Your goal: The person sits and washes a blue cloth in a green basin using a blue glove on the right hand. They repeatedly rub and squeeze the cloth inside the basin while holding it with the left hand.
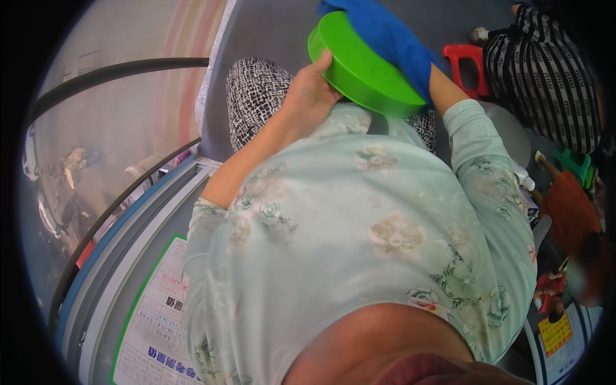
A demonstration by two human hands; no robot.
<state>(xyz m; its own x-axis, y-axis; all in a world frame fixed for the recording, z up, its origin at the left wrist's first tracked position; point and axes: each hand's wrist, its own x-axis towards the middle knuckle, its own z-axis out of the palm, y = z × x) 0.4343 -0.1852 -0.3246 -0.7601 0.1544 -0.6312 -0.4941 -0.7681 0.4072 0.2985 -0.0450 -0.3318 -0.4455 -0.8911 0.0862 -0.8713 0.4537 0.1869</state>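
A bright green plastic basin is tilted above my lap, its flat face with small dark specks turned up. My left hand grips it by the side, thumb on the green wall and most fingers hidden behind it. A blue cloth lies along the basin's far right side. It covers my right hand, so only the wrist shows and the fingers cannot be made out. Beneath the basin are black-and-white patterned trousers.
Close to my left is a glass-fronted case with a printed chart. A red plastic stool stands at right beside a person in striped clothes. Farther down is a person in rust-coloured clothing, near a green stool.
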